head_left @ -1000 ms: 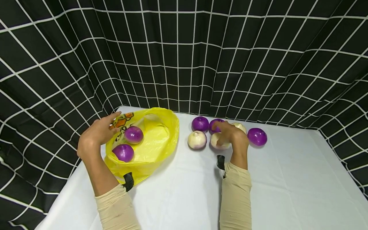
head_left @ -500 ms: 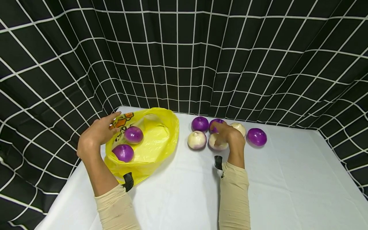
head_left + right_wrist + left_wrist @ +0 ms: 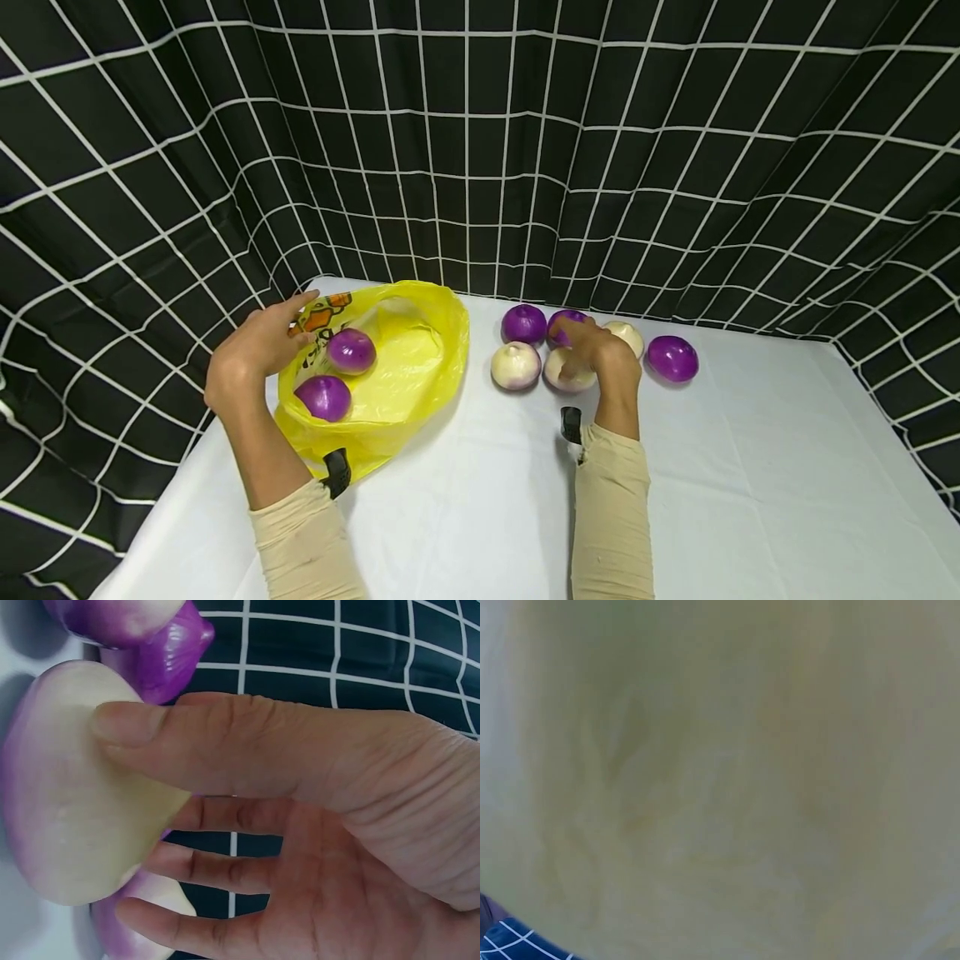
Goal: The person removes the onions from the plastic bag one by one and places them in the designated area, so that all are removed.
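Observation:
My left hand [image 3: 258, 346] holds the left rim of a yellow plastic bag [image 3: 420, 383]. Its thumb and forefinger show at the rim; the other fingers are hidden. The left wrist view is filled by blurred yellowish plastic. Inside the bag lie two purple onions, one farther back [image 3: 351, 351] and one nearer [image 3: 324, 398]. My right hand [image 3: 600, 350] reaches over a whitish onion [image 3: 71, 780] with a purple-tinged base and grips it. In the right wrist view the thumb presses its near side, with the fingers behind it. The onion rests on the table.
Around the right hand lie another whitish onion [image 3: 515, 366], a purple onion [image 3: 524, 323], a partly covered purple onion [image 3: 564, 319] and a pale onion [image 3: 626, 335]. Farther right sits a purple onion [image 3: 672, 359]. A black gridded curtain [image 3: 495, 150] surrounds the white tablecloth [image 3: 765, 467].
My right hand has shifted slightly left, and the whitish onion under it has moved a little left too. The left hand and the bag stay as they were.

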`<state>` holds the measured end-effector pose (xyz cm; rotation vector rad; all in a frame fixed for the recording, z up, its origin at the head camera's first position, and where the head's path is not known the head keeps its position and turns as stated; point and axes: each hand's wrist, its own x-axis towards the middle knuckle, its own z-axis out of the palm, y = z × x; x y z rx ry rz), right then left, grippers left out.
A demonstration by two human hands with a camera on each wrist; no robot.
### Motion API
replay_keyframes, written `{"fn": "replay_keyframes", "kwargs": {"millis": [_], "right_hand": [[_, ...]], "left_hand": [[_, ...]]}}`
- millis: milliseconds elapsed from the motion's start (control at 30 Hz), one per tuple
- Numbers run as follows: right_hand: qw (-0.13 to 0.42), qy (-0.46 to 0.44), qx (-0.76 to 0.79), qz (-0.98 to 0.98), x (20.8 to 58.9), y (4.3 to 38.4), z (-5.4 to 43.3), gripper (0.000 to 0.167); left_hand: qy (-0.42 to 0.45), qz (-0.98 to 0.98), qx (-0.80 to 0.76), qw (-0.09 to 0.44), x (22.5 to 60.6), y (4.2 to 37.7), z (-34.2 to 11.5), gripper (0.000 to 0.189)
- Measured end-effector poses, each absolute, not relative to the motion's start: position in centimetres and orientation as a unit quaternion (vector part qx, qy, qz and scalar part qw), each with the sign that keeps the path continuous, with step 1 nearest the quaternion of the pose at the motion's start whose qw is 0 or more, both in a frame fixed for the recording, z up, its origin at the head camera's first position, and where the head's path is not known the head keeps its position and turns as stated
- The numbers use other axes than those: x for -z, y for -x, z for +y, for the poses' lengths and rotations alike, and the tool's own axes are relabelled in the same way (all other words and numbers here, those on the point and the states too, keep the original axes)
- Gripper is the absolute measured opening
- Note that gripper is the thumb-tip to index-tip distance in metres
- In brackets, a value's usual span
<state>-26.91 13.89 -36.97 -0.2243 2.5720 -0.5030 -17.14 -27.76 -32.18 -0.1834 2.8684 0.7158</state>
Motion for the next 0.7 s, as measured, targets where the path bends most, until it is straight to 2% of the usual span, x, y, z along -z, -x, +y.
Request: {"fn": "replay_keyframes", "kwargs": {"millis": [167,367,600,700], "right_hand": [[0.224,0.117,0.159,0.954,36.5,26.6,13.6,0.071],[0.147,0.163,0.198,0.955,35.4,26.0,10.9,0.061],[0.017,0.368,0.203,0.907,35.2,24.5,2.8,0.044],[-0.01,0.448,0.185,0.875,35.7,23.1,-1.4,0.039]], "left_hand": [[0.066,0.964,-0.242,0.091,32.3,16.9,-27.9,0.066],[0.073,0.961,-0.248,0.098,32.2,16.7,-28.2,0.065],[0.061,0.965,-0.237,0.092,32.1,17.1,-28.1,0.064],[0.056,0.966,-0.235,0.091,32.1,17.3,-27.9,0.064]]}}
